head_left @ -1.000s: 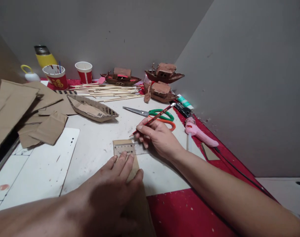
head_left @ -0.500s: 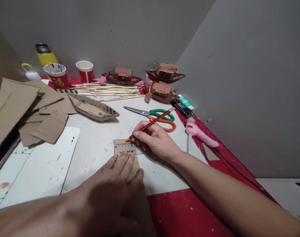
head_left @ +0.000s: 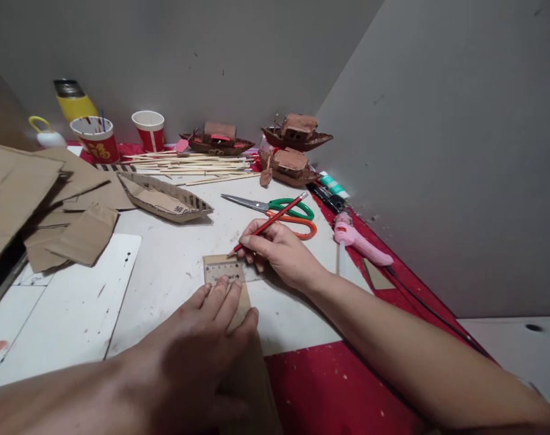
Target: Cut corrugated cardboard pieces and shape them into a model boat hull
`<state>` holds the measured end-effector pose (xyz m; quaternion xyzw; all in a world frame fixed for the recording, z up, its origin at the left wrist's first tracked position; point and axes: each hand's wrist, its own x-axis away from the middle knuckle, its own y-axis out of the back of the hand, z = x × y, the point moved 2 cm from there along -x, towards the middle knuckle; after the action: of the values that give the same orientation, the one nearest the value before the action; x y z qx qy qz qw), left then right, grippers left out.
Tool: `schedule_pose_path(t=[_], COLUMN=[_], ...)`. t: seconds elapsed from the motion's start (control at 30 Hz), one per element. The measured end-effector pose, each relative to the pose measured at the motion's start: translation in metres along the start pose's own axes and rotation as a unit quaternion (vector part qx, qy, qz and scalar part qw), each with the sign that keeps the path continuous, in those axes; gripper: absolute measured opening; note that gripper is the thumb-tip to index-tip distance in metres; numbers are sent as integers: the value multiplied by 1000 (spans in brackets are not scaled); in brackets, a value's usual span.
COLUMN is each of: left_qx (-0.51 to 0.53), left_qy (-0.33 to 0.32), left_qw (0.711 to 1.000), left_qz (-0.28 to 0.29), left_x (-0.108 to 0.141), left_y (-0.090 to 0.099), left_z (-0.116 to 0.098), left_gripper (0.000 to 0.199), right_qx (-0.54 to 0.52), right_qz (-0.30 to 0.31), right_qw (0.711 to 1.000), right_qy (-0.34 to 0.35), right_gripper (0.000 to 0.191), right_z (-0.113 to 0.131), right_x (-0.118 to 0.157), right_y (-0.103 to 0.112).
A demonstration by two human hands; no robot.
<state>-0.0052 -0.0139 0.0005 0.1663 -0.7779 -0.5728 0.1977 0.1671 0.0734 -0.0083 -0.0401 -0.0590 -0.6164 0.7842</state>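
Note:
My left hand [head_left: 211, 329] lies flat, fingers spread, pressing a clear ruler [head_left: 223, 272] onto a strip of brown cardboard [head_left: 252, 362]. The ruler lies across the strip near its far end. Between the thumb and fingers of my right hand [head_left: 275, 251] is a red and black pencil [head_left: 273, 219], its tip at the cardboard just beyond the ruler's far edge. Scissors [head_left: 275, 211] with one green and one orange handle lie behind my right hand, blades pointing left. An unpainted cardboard boat hull [head_left: 166, 199] sits farther back on the left.
Cut cardboard pieces [head_left: 82, 235] heap up at left beside a marked white sheet [head_left: 84, 302]. Wooden sticks [head_left: 188, 163], paper cups [head_left: 148, 131] and brown model boats [head_left: 297, 131] line the back. A pink glue gun [head_left: 363, 244] with its cord lies at right, near the grey wall [head_left: 460, 151].
The whole view has shifted slightly, so things appear a little farther left. The pencil tip has moved slightly left along the ruler's edge; my left hand keeps its place on the ruler.

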Motion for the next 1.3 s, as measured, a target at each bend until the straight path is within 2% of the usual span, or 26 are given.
schedule_pose_path(t=[0.43, 1.3], left_qx=[5, -16], left_qy=[2, -5], left_qw=[1000, 1000], left_qz=[7, -4], left_x=[1, -1], left_y=[-1, -1], left_z=[0, 1], left_gripper=[87, 87], right_qx=[14, 31], right_qz=[8, -6], right_qw=[1000, 999], right_qy=[15, 3], right_gripper=[14, 6], right_z=[-1, 3], right_x=[2, 1], right_y=[0, 3])
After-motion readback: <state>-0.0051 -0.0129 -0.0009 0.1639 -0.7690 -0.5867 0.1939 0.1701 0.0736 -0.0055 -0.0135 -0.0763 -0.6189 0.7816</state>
